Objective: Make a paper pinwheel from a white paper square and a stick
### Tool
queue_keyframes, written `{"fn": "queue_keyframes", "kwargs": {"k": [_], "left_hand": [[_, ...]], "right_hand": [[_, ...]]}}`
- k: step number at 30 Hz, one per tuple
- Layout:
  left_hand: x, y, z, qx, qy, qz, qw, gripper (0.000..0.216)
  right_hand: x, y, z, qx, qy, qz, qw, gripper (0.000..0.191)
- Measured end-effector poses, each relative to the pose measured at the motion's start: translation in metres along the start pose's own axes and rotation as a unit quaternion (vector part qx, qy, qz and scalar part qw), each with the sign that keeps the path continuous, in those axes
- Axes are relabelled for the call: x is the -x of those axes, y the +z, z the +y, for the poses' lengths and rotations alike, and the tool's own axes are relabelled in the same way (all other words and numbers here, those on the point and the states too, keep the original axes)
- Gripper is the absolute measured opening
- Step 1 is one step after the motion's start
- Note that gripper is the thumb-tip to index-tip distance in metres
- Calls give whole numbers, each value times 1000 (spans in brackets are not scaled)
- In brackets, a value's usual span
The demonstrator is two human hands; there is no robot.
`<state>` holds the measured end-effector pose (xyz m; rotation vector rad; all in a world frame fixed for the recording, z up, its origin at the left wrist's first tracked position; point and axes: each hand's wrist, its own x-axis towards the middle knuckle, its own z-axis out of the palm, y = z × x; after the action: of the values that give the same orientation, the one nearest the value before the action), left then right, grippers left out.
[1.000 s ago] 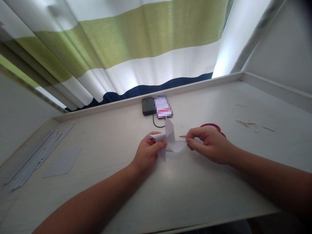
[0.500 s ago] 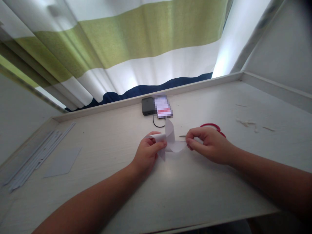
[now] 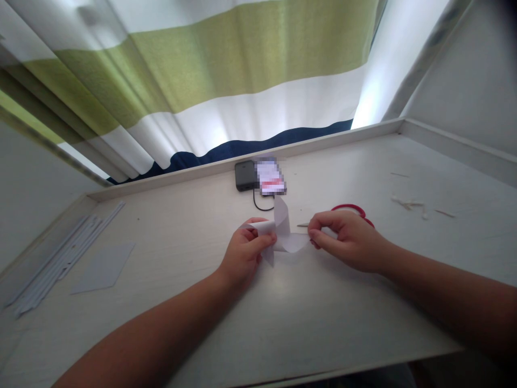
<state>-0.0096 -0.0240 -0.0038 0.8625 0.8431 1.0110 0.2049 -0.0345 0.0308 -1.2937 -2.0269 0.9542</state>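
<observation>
A white paper pinwheel [image 3: 283, 229] with curved blades is held above the table. Its near-left part is pinched between the thumb and fingers of my left hand [image 3: 244, 250]. My right hand [image 3: 345, 237] is closed, thumb against fingers, at the tip of the right-hand blade. Just behind that hand lies a pair of scissors [image 3: 350, 207] with red handles. The blade point of the scissors shows left of my knuckles, while their middle is hidden.
A black box-shaped device [image 3: 245, 177] with a cable lies beside a phone [image 3: 270, 177] whose screen is blurred out. Rolled paper sticks [image 3: 64, 264] and a flat paper sheet [image 3: 104, 268] are at left. Small sticks and scraps [image 3: 410, 205] lie at right. A raised ledge [image 3: 181, 175] borders the table.
</observation>
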Motion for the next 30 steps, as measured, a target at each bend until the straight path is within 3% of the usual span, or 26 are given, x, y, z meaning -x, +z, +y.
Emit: {"fn": "queue_keyframes", "kwargs": {"k": [30], "left_hand": [[0, 1, 1, 3, -9, 7, 1000, 28]], "right_hand": [[0, 0, -2, 8, 1, 4, 1000, 16]]}}
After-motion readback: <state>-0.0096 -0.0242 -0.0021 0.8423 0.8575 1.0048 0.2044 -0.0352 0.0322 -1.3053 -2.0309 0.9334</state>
